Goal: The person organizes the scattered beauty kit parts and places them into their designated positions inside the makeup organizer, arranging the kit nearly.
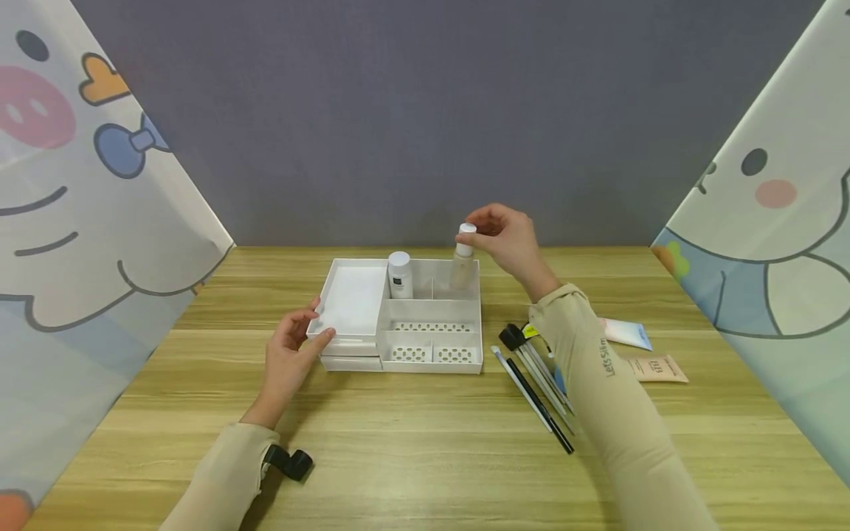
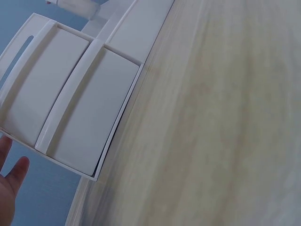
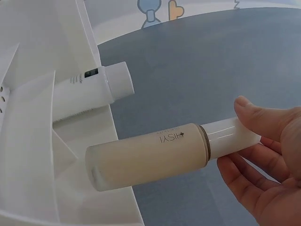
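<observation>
My right hand [image 1: 508, 240] pinches the white cap of a beige foundation bottle [image 3: 150, 157] between thumb and fingers. In the head view the bottle stands upright over the back right compartment of a white desk organizer [image 1: 381, 364]; in the right wrist view its whole beige body shows. A white bottle [image 1: 401, 276] with a round cap is in the compartment to the left. My left hand [image 1: 290, 359] is at the organizer's left side, fingertips right at the edge near the front corner. Two drawers [image 2: 91, 110] show on the organizer's front in the left wrist view.
Right of the organizer lie several makeup brushes [image 1: 534, 369] and a black pencil [image 1: 539, 405]. A blue and white tube [image 1: 627, 333] and a beige tube [image 1: 657, 369] lie beyond my right sleeve. A grey wall [image 1: 425, 125] rises behind the wooden table [image 1: 412, 457].
</observation>
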A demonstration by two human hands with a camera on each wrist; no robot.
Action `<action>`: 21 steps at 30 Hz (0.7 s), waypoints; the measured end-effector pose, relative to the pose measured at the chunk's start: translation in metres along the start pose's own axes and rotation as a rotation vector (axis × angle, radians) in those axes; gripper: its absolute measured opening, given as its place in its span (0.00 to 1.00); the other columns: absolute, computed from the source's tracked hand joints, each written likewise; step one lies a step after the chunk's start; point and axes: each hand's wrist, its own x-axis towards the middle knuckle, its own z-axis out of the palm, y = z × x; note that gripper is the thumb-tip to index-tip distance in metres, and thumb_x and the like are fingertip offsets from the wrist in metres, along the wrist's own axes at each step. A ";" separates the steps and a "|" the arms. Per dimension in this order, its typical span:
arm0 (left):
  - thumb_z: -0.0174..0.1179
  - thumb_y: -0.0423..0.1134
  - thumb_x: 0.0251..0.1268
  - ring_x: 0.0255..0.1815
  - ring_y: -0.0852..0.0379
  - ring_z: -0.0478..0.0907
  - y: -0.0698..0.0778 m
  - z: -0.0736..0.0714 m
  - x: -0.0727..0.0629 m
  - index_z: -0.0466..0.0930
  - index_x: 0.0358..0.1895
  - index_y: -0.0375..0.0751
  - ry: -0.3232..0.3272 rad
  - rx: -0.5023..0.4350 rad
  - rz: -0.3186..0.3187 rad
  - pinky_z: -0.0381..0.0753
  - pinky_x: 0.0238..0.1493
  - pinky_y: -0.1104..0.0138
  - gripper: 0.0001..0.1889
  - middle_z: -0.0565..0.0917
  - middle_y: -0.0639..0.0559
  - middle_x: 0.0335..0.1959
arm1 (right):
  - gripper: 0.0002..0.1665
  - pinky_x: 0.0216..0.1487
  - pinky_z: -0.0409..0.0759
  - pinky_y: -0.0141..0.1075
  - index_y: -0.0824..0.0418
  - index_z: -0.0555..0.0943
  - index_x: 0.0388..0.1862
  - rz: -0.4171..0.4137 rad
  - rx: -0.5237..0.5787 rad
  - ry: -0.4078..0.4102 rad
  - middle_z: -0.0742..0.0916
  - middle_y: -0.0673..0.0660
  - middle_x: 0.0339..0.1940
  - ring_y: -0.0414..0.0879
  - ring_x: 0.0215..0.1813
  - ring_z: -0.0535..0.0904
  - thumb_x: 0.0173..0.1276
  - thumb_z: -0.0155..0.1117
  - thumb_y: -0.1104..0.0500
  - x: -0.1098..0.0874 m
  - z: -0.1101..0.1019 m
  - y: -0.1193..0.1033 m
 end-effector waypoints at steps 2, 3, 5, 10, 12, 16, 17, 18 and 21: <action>0.62 0.15 0.57 0.61 0.67 0.76 0.000 0.000 0.000 0.70 0.48 0.18 -0.003 0.001 -0.002 0.74 0.54 0.75 0.16 0.78 0.42 0.64 | 0.19 0.41 0.80 0.32 0.66 0.83 0.46 -0.006 0.005 -0.003 0.88 0.58 0.40 0.42 0.39 0.83 0.58 0.78 0.60 0.002 0.004 0.001; 0.62 0.15 0.57 0.61 0.67 0.76 0.000 0.000 0.000 0.70 0.47 0.18 -0.003 0.002 -0.001 0.74 0.54 0.75 0.16 0.77 0.41 0.64 | 0.20 0.41 0.80 0.32 0.66 0.83 0.46 -0.009 0.009 -0.005 0.88 0.58 0.40 0.42 0.39 0.82 0.58 0.78 0.61 0.003 0.006 0.001; 0.62 0.14 0.57 0.61 0.67 0.76 0.000 0.001 0.000 0.70 0.47 0.18 -0.006 0.003 0.004 0.74 0.54 0.75 0.16 0.76 0.39 0.64 | 0.20 0.42 0.80 0.32 0.67 0.83 0.46 -0.013 0.012 -0.003 0.88 0.59 0.41 0.41 0.38 0.82 0.58 0.78 0.61 0.005 0.009 0.002; 0.62 0.14 0.56 0.61 0.65 0.76 0.001 0.001 0.001 0.70 0.47 0.17 -0.006 -0.005 0.017 0.74 0.54 0.75 0.16 0.76 0.35 0.64 | 0.19 0.42 0.80 0.33 0.67 0.83 0.46 -0.028 0.033 -0.014 0.88 0.60 0.41 0.43 0.39 0.83 0.58 0.78 0.62 0.007 0.019 0.001; 0.62 0.14 0.56 0.61 0.65 0.76 0.001 0.001 0.001 0.70 0.47 0.17 -0.001 -0.008 0.016 0.75 0.54 0.75 0.16 0.76 0.36 0.63 | 0.18 0.42 0.81 0.34 0.67 0.83 0.46 -0.030 0.042 -0.019 0.88 0.60 0.41 0.43 0.39 0.83 0.58 0.78 0.62 0.009 0.023 0.001; 0.62 0.14 0.56 0.61 0.66 0.76 0.001 0.001 0.000 0.70 0.47 0.17 0.006 -0.007 0.014 0.75 0.53 0.75 0.16 0.77 0.37 0.63 | 0.18 0.43 0.81 0.34 0.67 0.83 0.45 -0.028 0.051 -0.027 0.88 0.59 0.41 0.44 0.40 0.83 0.59 0.77 0.63 0.011 0.033 0.001; 0.62 0.14 0.56 0.61 0.66 0.76 0.001 0.001 0.000 0.70 0.47 0.17 0.006 -0.009 0.012 0.75 0.54 0.75 0.16 0.77 0.37 0.63 | 0.17 0.42 0.81 0.34 0.67 0.83 0.45 -0.027 0.045 -0.028 0.88 0.59 0.40 0.44 0.40 0.83 0.59 0.77 0.62 0.011 0.035 0.001; 0.62 0.14 0.56 0.61 0.66 0.76 0.001 0.001 0.000 0.70 0.47 0.17 0.006 -0.008 0.009 0.74 0.54 0.75 0.16 0.77 0.38 0.63 | 0.17 0.42 0.81 0.33 0.66 0.83 0.45 -0.025 0.042 -0.029 0.88 0.59 0.40 0.44 0.39 0.83 0.59 0.77 0.62 0.011 0.038 0.001; 0.62 0.14 0.56 0.61 0.66 0.76 0.001 0.001 0.000 0.70 0.47 0.17 0.004 -0.012 0.003 0.74 0.54 0.75 0.16 0.77 0.39 0.63 | 0.16 0.41 0.80 0.33 0.66 0.83 0.44 -0.024 0.032 -0.031 0.88 0.59 0.39 0.44 0.39 0.83 0.59 0.77 0.62 0.011 0.045 0.002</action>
